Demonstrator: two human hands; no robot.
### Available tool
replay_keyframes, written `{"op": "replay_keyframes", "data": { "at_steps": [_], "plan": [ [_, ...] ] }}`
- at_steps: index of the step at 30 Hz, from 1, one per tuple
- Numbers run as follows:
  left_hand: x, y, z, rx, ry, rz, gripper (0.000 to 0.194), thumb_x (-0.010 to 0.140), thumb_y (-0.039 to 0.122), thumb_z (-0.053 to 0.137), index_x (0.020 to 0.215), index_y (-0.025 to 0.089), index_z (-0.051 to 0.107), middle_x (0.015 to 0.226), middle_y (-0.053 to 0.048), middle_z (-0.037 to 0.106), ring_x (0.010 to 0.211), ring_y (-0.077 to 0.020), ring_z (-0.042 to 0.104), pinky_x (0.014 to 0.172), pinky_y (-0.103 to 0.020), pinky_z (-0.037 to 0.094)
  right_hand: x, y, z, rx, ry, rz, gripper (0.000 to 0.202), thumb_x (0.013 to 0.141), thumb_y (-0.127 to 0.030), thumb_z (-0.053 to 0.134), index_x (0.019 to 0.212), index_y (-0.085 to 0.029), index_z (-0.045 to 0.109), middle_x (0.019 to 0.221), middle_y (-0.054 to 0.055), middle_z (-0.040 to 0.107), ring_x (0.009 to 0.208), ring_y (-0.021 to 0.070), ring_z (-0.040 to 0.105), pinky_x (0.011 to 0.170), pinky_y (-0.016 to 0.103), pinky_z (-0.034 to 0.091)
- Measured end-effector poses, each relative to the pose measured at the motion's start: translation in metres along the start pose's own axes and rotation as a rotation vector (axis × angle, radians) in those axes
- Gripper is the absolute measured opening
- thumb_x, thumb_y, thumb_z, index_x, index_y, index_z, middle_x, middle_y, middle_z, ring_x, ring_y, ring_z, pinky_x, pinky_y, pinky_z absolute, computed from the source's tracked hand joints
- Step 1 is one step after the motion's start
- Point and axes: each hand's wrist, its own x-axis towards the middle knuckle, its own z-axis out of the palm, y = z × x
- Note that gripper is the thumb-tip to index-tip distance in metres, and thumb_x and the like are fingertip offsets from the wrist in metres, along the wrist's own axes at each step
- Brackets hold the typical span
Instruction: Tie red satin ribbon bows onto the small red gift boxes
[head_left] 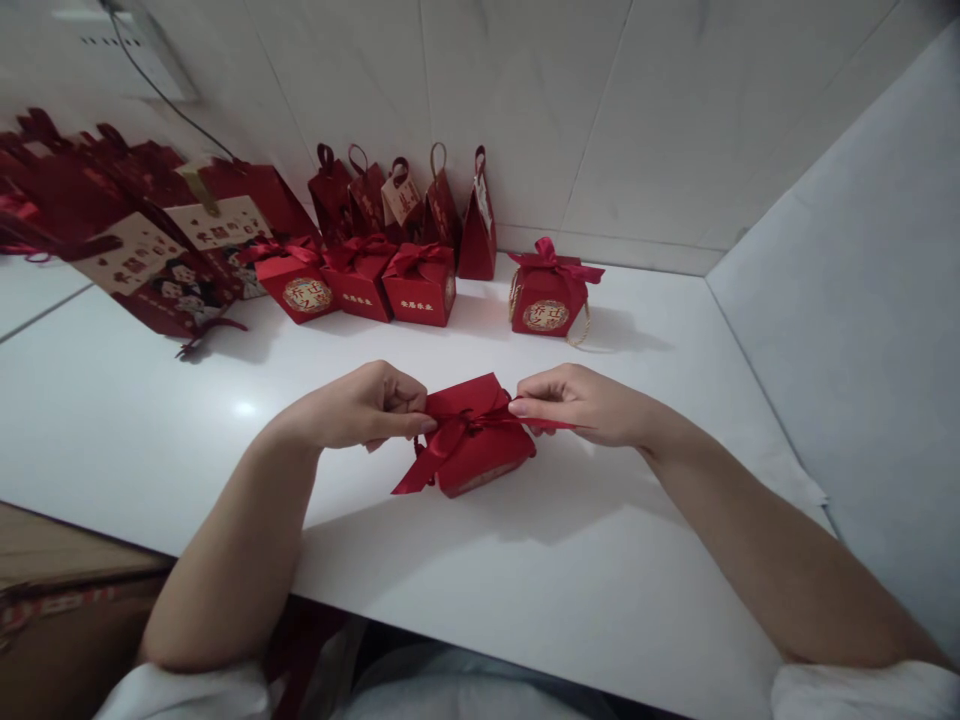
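Left hand point(379, 405) and right hand point(581, 405) pinch ribbon point(435, 462) on a red box point(495, 450).

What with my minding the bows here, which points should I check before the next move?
1. Left hand on the red ribbon: ok, it pinches the left side.
2. Right hand on the ribbon: ok, it pinches the right side.
3. Ribbon free of both hands: not ok, both are on it.
4. Knot on the red box tight: cannot tell, too little detail shows.
5. Box base flat on the white table: cannot tell, the underside is hidden.
6. Gold-corded box apart from the hands: ok, it stands behind them.
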Motion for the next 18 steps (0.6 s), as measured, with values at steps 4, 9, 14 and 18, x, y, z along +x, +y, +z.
{"op": "replay_keyframes", "data": {
  "at_steps": [4, 9, 14, 18],
  "plan": [
    [0.005, -0.004, 0.000, -0.057, -0.022, 0.004, 0.032, 0.085, 0.040, 0.063, 0.065, 0.016, 0.057, 0.046, 0.004, 0.046, 0.040, -0.0064, 0.039, 0.039, -0.018, 0.028, 0.003, 0.004, 0.000, -0.006, 0.026, -0.017, 0.045, 0.092, -0.055, 0.050, 0.065, -0.020, 0.046, 0.065, -0.003, 0.042, 0.060, 0.0114, 0.039, 0.057, 0.027, 0.029],
    [0.013, -0.003, 0.007, -0.236, 0.005, 0.038, 0.040, 0.087, 0.039, 0.063, 0.060, 0.016, 0.046, 0.043, 0.004, 0.045, 0.040, -0.0050, 0.036, 0.042, -0.019, 0.025, -0.001, -0.003, 0.004, -0.144, 0.726, -0.180, 0.023, 0.094, -0.044, 0.053, 0.088, -0.022, 0.056, 0.085, 0.002, 0.058, 0.073, 0.0157, 0.053, 0.067, 0.030, 0.042],
    [0.012, 0.001, 0.011, -0.253, 0.036, 0.044, 0.034, 0.087, 0.040, 0.065, 0.069, 0.015, 0.052, 0.051, 0.004, 0.051, 0.043, -0.0052, 0.042, 0.042, -0.017, 0.029, -0.021, -0.025, 0.027, -0.580, 0.870, -0.591, 0.013, 0.096, -0.028, 0.051, 0.089, -0.023, 0.060, 0.095, 0.007, 0.065, 0.093, 0.0210, 0.060, 0.084, 0.037, 0.048],
    [0.013, 0.003, 0.011, -0.282, 0.126, 0.066, 0.034, 0.087, 0.043, 0.064, 0.072, 0.014, 0.056, 0.052, 0.003, 0.053, 0.042, -0.0046, 0.042, 0.041, -0.016, 0.030, -0.019, -0.023, 0.064, -0.948, 0.518, -0.824, 0.023, 0.096, -0.038, 0.052, 0.107, -0.022, 0.065, 0.123, 0.011, 0.065, 0.114, 0.0245, 0.057, 0.100, 0.043, 0.045]
  ]
}}
